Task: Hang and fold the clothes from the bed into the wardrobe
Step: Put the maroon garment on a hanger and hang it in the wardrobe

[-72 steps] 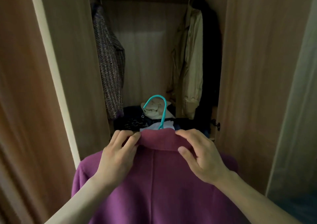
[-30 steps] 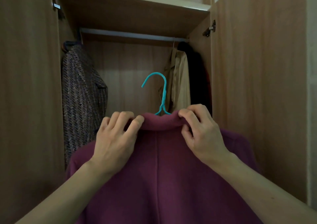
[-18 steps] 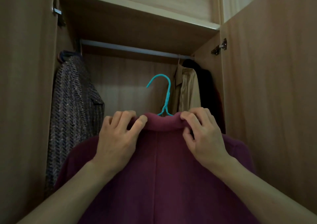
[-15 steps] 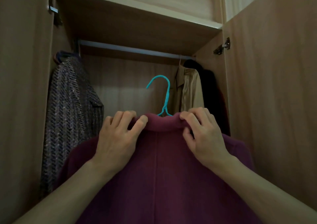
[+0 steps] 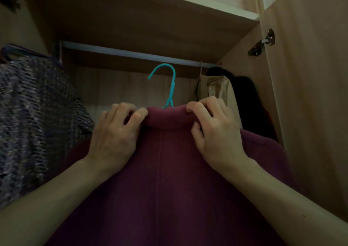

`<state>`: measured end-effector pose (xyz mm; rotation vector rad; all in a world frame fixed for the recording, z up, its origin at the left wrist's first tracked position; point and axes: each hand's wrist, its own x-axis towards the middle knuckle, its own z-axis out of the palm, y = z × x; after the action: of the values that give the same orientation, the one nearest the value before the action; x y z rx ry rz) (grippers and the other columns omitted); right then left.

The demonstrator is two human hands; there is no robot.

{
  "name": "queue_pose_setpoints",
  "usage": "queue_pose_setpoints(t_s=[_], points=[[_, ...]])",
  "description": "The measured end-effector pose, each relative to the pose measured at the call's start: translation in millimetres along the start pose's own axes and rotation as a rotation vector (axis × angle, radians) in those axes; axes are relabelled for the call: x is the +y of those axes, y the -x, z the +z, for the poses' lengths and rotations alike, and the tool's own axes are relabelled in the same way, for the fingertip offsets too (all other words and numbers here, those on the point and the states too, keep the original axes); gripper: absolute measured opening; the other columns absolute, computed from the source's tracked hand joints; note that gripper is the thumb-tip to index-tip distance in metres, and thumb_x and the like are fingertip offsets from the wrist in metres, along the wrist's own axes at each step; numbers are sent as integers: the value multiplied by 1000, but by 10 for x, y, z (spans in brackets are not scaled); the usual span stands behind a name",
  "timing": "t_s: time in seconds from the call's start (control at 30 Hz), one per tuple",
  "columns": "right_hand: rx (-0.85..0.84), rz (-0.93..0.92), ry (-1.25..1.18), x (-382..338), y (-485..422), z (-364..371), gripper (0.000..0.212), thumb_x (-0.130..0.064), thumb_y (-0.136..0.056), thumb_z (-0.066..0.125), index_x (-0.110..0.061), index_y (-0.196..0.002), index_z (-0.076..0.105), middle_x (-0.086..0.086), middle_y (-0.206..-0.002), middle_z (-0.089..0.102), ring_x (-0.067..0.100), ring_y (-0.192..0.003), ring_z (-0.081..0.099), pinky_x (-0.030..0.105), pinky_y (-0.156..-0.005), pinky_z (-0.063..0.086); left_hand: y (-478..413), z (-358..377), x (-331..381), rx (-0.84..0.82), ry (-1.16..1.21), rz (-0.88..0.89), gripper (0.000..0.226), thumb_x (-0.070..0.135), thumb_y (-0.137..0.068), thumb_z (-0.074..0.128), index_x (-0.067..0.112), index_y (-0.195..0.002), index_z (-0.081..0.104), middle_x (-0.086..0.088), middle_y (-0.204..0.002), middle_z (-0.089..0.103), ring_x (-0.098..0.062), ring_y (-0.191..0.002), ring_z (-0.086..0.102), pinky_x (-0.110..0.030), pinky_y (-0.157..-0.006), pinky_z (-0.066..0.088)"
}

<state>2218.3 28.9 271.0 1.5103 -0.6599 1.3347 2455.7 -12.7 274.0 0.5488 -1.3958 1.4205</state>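
Note:
A purple coat (image 5: 165, 179) hangs on a teal hanger (image 5: 170, 83) and fills the lower middle of the view, its back toward me. My left hand (image 5: 114, 134) grips the left side of the collar. My right hand (image 5: 214, 130) grips the right side, fingers curled over its top edge. The hanger's hook rises above the collar, its tip just below the wardrobe's metal rail (image 5: 131, 54). The hook is not on the rail.
A grey-purple tweed jacket (image 5: 32, 114) hangs at the left end of the rail. A beige garment (image 5: 220, 91) and a dark garment (image 5: 250, 102) hang at the right. The open wardrobe door (image 5: 310, 95) stands on the right, a shelf panel overhead.
Both hands have raised the coat from low in the wardrobe up toward the rail. The hook has come close under the rail, and my view has tilted upward.

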Motion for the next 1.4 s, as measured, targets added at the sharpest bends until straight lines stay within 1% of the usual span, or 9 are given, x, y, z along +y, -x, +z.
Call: queue_pose_setpoints(t_s=[0.17, 0.3, 0.47, 0.63, 0.97, 1.1, 1.2, 1.3, 1.4], points=[[-10, -35, 60, 333, -304, 453, 34, -4, -83, 61, -13, -116, 62, 9, -102, 56, 25, -91, 53, 44, -73, 48, -174, 579, -190, 19, -33, -41, 28, 10, -93, 61, 12, -119, 53, -14, -102, 57, -31, -84, 51, -43, -64, 38], [24, -62, 119, 560, -549, 792, 34, -6, -82, 61, -12, -116, 61, 11, -101, 55, 27, -89, 53, 44, -71, 48, -344, 990, -382, 53, -59, -33, 29, 11, -92, 60, 13, -120, 51, -12, -102, 56, -29, -85, 51, -39, -63, 37], [38, -99, 214, 777, -815, 1117, 35, -5, -83, 62, -12, -118, 61, 10, -101, 55, 26, -90, 51, 43, -73, 48, -508, 1478, -597, 81, -76, -66, 27, 19, -95, 50, 15, -122, 50, -11, -103, 54, -26, -86, 49, -33, -67, 28], [46, -121, 288, 902, -1020, 1443, 36, -4, -83, 63, -13, -118, 61, 11, -101, 55, 26, -89, 50, 40, -71, 46, -577, 1879, -806, 108, -44, -102, 31, 27, -96, 40, 17, -123, 50, -9, -103, 53, -24, -86, 48, -32, -67, 29], [88, -151, 380, 1201, -1199, 2215, 28, -19, -89, 48, -12, -112, 61, 12, -97, 55, 27, -83, 50, 42, -63, 46, -571, 2722, -1103, 147, 7, -168, 35, 18, -90, 60, 19, -124, 50, -8, -105, 53, -26, -90, 54, -39, -66, 42], [132, -165, 379, 1493, -1443, 2527, 28, -19, -87, 45, -12, -110, 60, 12, -95, 54, 27, -82, 49, 41, -62, 46, -801, 3084, -1175, 142, 13, -223, 33, 24, -90, 52, 19, -123, 52, -7, -105, 54, -25, -91, 54, -39, -68, 42], [136, -150, 380, 1762, -1640, 2733, 29, -21, -88, 39, -12, -107, 59, 13, -96, 55, 28, -82, 50, 41, -62, 47, -1052, 3390, -1252, 116, 6, -232, 32, 22, -91, 57, 20, -123, 54, -6, -106, 55, -25, -93, 55, -40, -68, 44], [110, -105, 426, 2022, -1765, 2829, 23, -15, -89, 47, -12, -106, 61, 13, -100, 56, 29, -86, 51, 44, -65, 46, -1296, 3673, -1246, 84, -12, -227, 35, 18, -89, 68, 19, -122, 57, -6, -107, 56, -26, -94, 56, -43, -69, 46], [110, -70, 487, 2213, -1782, 2846, 19, -13, -89, 54, -12, -106, 61, 13, -99, 56, 28, -84, 51, 42, -64, 45, -1473, 3919, -1128, 76, 16, -237, 34, 21, -91, 60, 20, -124, 55, -7, -110, 56, -27, -97, 55, -43, -71, 45]])
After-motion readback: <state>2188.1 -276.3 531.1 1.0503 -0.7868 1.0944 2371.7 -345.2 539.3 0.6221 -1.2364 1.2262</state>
